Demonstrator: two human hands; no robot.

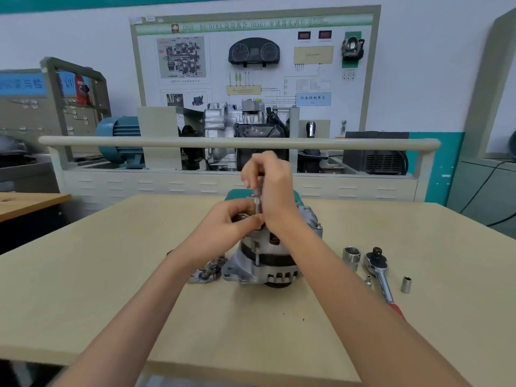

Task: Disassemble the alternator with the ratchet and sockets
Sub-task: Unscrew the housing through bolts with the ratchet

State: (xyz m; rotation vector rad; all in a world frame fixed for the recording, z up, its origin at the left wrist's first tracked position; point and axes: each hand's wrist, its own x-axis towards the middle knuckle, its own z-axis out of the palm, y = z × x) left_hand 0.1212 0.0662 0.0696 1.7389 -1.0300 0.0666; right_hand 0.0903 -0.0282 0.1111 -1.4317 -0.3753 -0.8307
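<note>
The grey alternator (265,263) stands upright on the beige table (139,289), centre. My right hand (269,180) pinches a thin upright metal extension bar (257,203) above the alternator's top. My left hand (231,219) curls over the top of the alternator, fingertips at the bar's lower end. The ratchet (380,270), chrome with a red handle, lies on the table to the right. A large socket (351,255), a small socket (405,284) and a tiny bit (368,281) lie around it.
A removed metal part (208,270) lies against the alternator's left side. A green object (233,194) sits behind the alternator. Beyond the table stands a training bench with a rail (237,142) and a gearbox display.
</note>
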